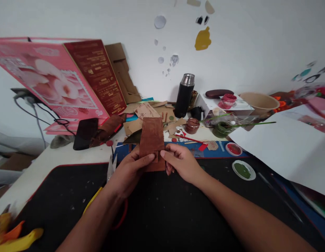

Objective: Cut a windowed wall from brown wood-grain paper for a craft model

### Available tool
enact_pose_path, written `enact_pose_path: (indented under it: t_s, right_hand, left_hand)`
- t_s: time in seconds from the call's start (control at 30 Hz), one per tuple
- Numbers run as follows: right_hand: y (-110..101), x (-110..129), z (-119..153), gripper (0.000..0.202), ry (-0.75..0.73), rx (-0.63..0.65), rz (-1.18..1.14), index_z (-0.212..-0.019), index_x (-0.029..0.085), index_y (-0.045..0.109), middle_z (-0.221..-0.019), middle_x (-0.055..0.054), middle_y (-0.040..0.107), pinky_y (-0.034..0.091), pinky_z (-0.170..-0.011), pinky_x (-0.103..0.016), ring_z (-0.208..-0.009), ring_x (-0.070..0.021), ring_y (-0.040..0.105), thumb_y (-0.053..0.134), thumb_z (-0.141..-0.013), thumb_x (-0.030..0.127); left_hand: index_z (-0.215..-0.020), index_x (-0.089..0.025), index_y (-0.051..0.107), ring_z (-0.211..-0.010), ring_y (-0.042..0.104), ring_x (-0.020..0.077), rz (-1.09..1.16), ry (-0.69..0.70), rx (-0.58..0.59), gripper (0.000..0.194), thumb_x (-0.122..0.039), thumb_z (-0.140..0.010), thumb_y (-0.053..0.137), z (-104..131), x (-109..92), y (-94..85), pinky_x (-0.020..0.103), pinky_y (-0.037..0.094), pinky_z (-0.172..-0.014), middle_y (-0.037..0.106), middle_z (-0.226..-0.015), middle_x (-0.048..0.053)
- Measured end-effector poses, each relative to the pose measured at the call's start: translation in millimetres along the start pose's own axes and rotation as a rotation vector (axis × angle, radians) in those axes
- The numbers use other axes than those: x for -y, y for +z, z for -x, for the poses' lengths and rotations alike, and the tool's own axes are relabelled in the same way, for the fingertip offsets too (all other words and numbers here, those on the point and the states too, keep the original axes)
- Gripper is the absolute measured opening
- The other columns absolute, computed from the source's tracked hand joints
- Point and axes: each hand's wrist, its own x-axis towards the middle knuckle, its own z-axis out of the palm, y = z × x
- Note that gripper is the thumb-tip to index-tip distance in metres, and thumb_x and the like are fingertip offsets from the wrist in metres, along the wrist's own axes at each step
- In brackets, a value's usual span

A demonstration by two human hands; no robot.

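Observation:
Between my two hands is a brown-painted cardboard piece [152,134], a tall panel standing up with a smaller flat part at its lower end. My left hand [137,164] pinches its lower left, the thumb lying on the small part. At the lower right, my right hand [179,161] grips the same piece between thumb and fingers; brown smears mark its fingertips. Some fingers of both hands are hidden behind the cardboard. Beside my left wrist lie scissors [110,168], their handles partly covered by my forearm.
A black mat [162,213] covers the table front. Behind stand a black thermos [184,96], a brown paint jar [192,126] and a green paint jar [222,130]. Paint lids [243,170] lie at right. A pink box [59,80] and a phone [85,133] are at left.

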Motion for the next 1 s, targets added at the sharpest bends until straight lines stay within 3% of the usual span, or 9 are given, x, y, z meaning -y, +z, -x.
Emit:
enact_pose_path:
  t_s: [0.13,0.33,0.5,0.77,1.0]
  right_hand:
    - [-0.1,-3.2,0.0,0.035,-0.017,0.013,-0.011,-0.088,0.022,0.060,-0.050,0.008,0.056,0.038,-0.045,-0.024,-0.043,-0.0110,0.053,0.067,-0.093,0.056]
    - [-0.2,-1.7,-0.5,0.034,-0.025,0.013,-0.002,-0.090,0.022,0.060,-0.055,0.006,0.060,0.038,-0.046,-0.024,-0.046,-0.0115,0.057,0.066,-0.093,0.055]
    - [-0.5,-0.5,-0.1,0.034,-0.044,0.007,-0.013,-0.096,0.023,0.061,-0.054,0.009,0.054,0.038,-0.044,-0.025,-0.043,-0.0108,0.051,0.067,-0.092,0.056]
    - [-0.7,-1.4,0.5,0.031,-0.042,-0.018,-0.018,-0.090,0.024,0.059,-0.051,0.011,0.049,0.037,-0.043,-0.025,-0.040,-0.0091,0.044,0.067,-0.093,0.054]
    - [1.1,-0.9,-0.5,0.033,-0.027,-0.013,-0.064,-0.094,0.022,0.062,-0.052,0.012,0.045,0.034,-0.039,-0.024,-0.037,-0.0078,0.040,0.070,-0.089,0.054]
  left_hand:
    - [-0.086,-0.018,0.079,-0.086,0.073,0.0208,0.016,-0.005,0.019,0.025,-0.032,-0.069,0.091,0.2,-2.0,0.9,0.033,0.054,-0.091,0.079,-0.087,0.004]
    - [-0.106,-0.020,0.078,-0.091,0.073,0.0226,-0.194,0.058,-0.028,0.036,-0.039,-0.077,0.088,0.6,-1.0,-1.7,0.035,0.054,-0.092,0.081,-0.097,0.005]
    - [-0.102,-0.020,0.079,-0.089,0.074,0.0237,-0.296,0.039,0.027,0.032,-0.041,-0.078,0.086,1.1,-0.8,-2.6,0.035,0.055,-0.087,0.082,-0.095,0.006]
    - [-0.103,-0.020,0.078,-0.092,0.075,0.0257,-0.251,-0.041,-0.009,0.036,-0.043,-0.076,0.087,0.1,5.5,-3.3,0.038,0.056,-0.088,0.081,-0.103,0.009]
    - [-0.102,-0.019,0.079,-0.091,0.075,0.0256,-0.278,-0.008,-0.008,0.038,-0.042,-0.074,0.089,0.7,3.1,-0.7,0.037,0.055,-0.088,0.082,-0.099,0.007]
